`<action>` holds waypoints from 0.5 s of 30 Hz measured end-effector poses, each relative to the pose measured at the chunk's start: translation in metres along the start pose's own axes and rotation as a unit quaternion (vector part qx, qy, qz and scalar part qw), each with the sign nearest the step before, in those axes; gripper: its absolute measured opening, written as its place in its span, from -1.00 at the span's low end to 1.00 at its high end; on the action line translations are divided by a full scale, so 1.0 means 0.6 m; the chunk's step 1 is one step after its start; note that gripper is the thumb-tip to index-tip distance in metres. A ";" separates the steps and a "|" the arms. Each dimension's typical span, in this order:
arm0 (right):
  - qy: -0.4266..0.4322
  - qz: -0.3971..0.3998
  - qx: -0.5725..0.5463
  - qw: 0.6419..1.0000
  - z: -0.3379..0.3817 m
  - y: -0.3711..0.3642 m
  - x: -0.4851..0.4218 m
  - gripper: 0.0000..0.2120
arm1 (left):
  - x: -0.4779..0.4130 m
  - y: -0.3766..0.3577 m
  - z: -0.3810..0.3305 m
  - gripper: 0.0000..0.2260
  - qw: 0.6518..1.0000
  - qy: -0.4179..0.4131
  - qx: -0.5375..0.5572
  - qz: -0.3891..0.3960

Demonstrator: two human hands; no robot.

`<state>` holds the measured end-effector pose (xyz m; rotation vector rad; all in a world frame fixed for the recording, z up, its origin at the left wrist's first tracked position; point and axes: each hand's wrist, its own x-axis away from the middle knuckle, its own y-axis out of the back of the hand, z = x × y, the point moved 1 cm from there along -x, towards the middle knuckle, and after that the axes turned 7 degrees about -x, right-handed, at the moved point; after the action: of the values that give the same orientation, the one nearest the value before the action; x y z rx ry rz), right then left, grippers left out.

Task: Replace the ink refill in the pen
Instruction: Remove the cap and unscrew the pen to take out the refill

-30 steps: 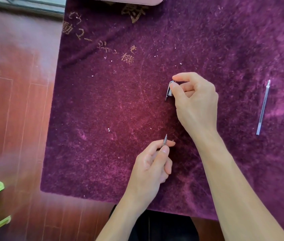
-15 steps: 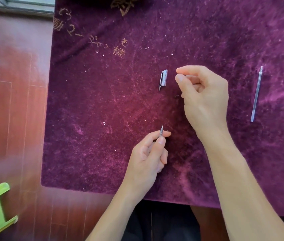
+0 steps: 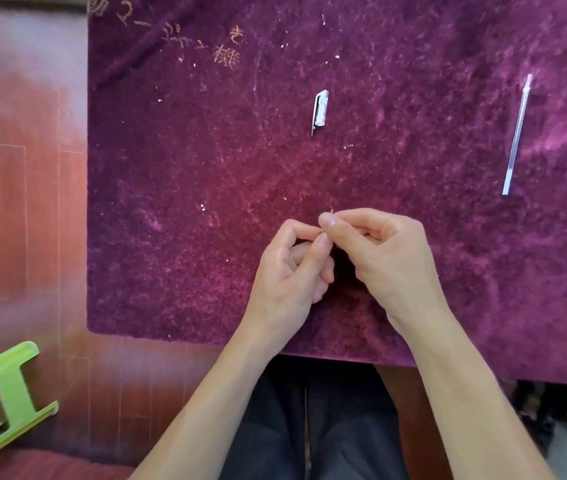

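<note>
Item: pen (image 3: 325, 227), mostly hidden. You hold it in both hands low over the purple cloth on the worktop (image 3: 206, 202). Your left hand (image 3: 292, 271) is closed around it, thumb and forefinger pinching near the tip; your right hand (image 3: 382, 251) pinches the tip end from the other side. Only a sliver of metal point shows above your fingertips.

Item: pen cap (image 3: 320, 112), lying on the cloth, well apart from your hands, clip side to the left.

Item: ink refill (image 3: 517, 133), a thin clear tube lying loose at the right of the cloth, well apart from everything else.

Handling, judged: the refill looks very light and slender, likely to flex or roll (pinch it mid-length, not by the nib). The pen's tip section is small and probably slippery; grip it close to the joint.

Not made out: the pen barrel inside your left fist, whether a refill is inside it, and whether the tip is being unscrewed. The gold lettering at the cloth's top edge is cut off.
</note>
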<state>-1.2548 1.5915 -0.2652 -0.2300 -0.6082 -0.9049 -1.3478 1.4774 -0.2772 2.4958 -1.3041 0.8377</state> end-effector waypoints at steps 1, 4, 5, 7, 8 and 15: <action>0.002 -0.005 -0.003 1.000 0.000 0.001 0.000 -0.89 | 0.000 -0.001 -0.001 -0.86 1.000 -0.002 -0.005 -0.003; 0.007 -0.022 -0.013 1.000 0.003 0.006 0.002 -0.90 | 0.001 -0.006 0.000 -0.88 0.999 -0.009 -0.028 -0.013; 0.011 -0.024 -0.017 1.000 0.003 0.007 0.003 -0.91 | 0.002 -0.007 0.001 -0.87 0.999 -0.007 -0.039 -0.018; 0.019 -0.024 -0.019 0.999 0.002 0.009 0.005 -0.90 | 0.002 -0.009 0.003 -0.83 0.999 0.002 -0.048 -0.026; 0.023 -0.024 -0.019 0.999 0.001 0.010 0.006 -0.90 | 0.002 -0.009 0.004 -0.84 0.999 0.003 -0.043 -0.027; 0.035 0.002 -0.043 0.998 -0.017 0.027 0.010 -0.88 | 0.007 -0.011 0.007 -0.92 0.997 -0.034 -0.071 0.002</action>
<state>-1.2353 1.5930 -0.2690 -0.2767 -0.5046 -0.9326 -1.3390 1.4765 -0.2777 2.4301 -1.3391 0.6420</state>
